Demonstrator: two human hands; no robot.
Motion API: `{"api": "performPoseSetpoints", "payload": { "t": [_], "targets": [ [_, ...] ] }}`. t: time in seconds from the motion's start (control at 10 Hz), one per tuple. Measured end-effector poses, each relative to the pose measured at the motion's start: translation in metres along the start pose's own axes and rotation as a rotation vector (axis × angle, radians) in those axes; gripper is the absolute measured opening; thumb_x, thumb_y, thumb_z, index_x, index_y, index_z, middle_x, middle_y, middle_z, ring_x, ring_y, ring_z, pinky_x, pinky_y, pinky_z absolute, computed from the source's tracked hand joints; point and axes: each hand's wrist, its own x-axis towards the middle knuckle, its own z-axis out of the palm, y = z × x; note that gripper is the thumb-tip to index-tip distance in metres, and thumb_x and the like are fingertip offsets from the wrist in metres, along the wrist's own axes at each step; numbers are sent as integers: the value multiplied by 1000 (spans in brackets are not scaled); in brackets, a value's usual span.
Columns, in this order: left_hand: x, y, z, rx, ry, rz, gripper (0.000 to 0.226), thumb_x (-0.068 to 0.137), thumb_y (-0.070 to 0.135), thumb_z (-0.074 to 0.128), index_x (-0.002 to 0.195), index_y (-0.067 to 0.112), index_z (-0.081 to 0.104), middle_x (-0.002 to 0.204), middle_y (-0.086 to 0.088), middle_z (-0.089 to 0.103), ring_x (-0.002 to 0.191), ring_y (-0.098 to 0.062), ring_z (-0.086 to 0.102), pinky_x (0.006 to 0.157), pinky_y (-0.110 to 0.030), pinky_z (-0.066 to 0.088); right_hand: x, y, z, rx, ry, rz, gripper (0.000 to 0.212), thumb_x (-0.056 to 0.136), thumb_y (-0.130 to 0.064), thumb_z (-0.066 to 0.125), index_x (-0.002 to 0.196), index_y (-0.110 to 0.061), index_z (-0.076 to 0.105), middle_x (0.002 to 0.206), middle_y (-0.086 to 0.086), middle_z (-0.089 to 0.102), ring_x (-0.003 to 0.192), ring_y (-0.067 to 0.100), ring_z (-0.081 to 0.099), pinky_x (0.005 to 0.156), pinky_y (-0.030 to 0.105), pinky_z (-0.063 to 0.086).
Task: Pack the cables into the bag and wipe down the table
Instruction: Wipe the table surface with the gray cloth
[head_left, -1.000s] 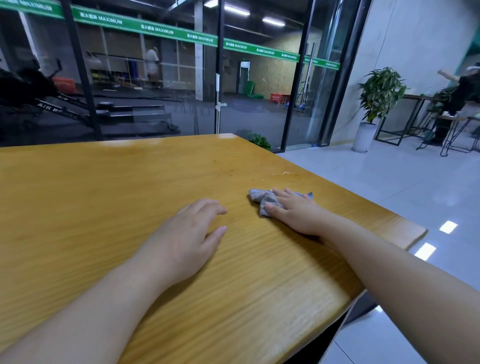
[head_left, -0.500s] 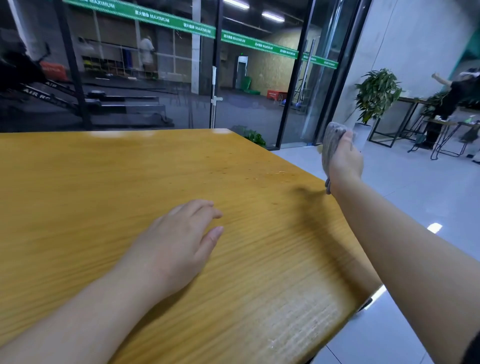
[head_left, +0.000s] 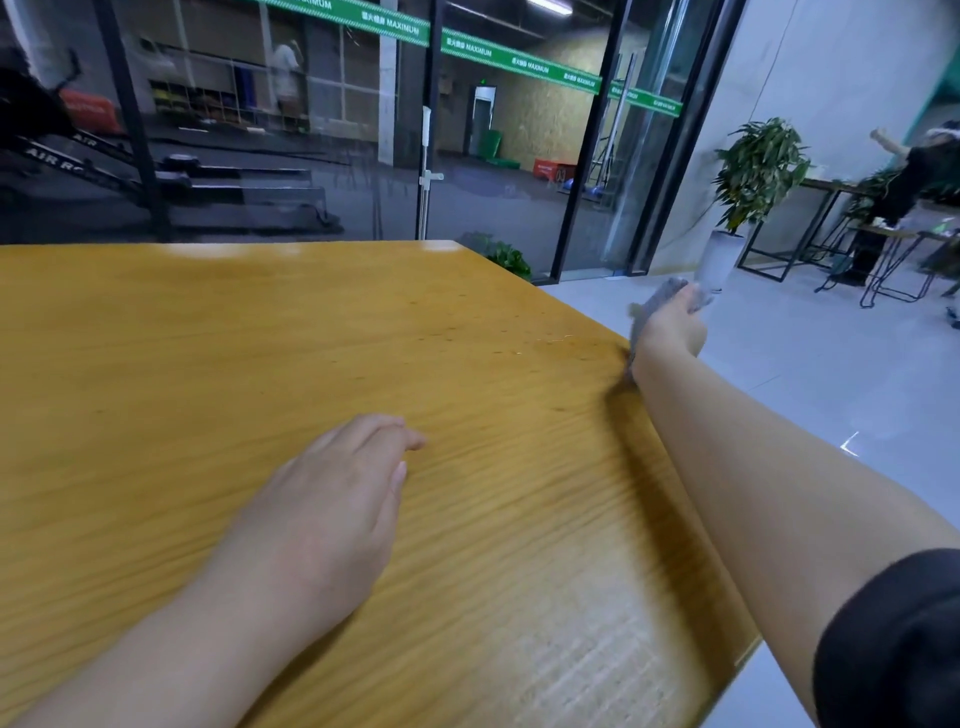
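Gripping a grey cloth (head_left: 670, 296) out past the table's right edge, the right hand (head_left: 670, 325) is bunched around it, fingers curled and hidden on the far side; one end of the rag pokes up above the knuckles, another trails down beside the wrist toward the wood; the arm stretches out along that edge, throwing a dark shadow onto the table (head_left: 208, 364), with a black sleeve (head_left: 893, 644) showing at the lower right corner. Over to the left hand (head_left: 332, 499); it lies palm-down on the yellow wooden top near the middle, fingers straight and close together, holding nothing. A few pale specks and scratches sit on the wood near the right edge, just short of the cloth. Beyond the table stand glass doors (head_left: 519, 156) with green banding; off to the right, a potted plant (head_left: 753, 171) on the pale floor, well apart from the table.
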Motion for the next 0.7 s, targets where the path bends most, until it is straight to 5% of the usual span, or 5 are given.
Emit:
{"api": "performPoseSetpoints", "payload": {
  "t": [0.1, 0.2, 0.4, 0.5, 0.7],
  "targets": [
    [0, 0, 1, -13, 6, 1, 38, 98, 30, 22, 131, 35, 41, 139, 21, 34, 131, 2, 26, 100, -10, 16, 12, 1, 8, -116, 41, -193, 44, 97, -54, 26, 105, -23, 56, 89, -9, 61, 92, 19, 52, 89, 34, 38],
    [0, 0, 1, -15, 8, 8, 38, 97, 32, 22, 131, 38, 39, 139, 24, 31, 130, 5, 23, 99, -7, 13, 19, 14, 15, -415, -69, -238, 53, 96, -55, 21, 122, -24, 55, 122, 1, 61, 112, 23, 50, 101, 38, 28],
    [2, -1, -1, -41, 14, -17, 51, 87, 41, 11, 129, 39, 41, 134, 28, 31, 125, 11, 22, 88, 6, 2, 30, 29, 35, -775, -279, -117, 69, 96, -54, 10, 140, -11, 41, 146, 14, 39, 136, 31, 31, 114, 45, 15],
    [2, -3, 0, -78, 20, -22, 43, 95, 39, 17, 128, 37, 44, 128, 29, 32, 116, 18, 22, 86, 10, 0, 32, 26, 44, -812, -343, -68, 69, 98, -48, 9, 139, -1, 39, 146, 23, 36, 136, 38, 30, 114, 47, 18],
    [2, -5, 3, -108, 32, -24, 37, 95, 35, 25, 127, 37, 45, 123, 31, 31, 109, 22, 18, 86, 10, 1, 30, 26, 46, -1045, -517, -178, 68, 96, -53, 13, 142, -8, 35, 149, 19, 32, 137, 36, 28, 114, 49, 18]
  ]
}}
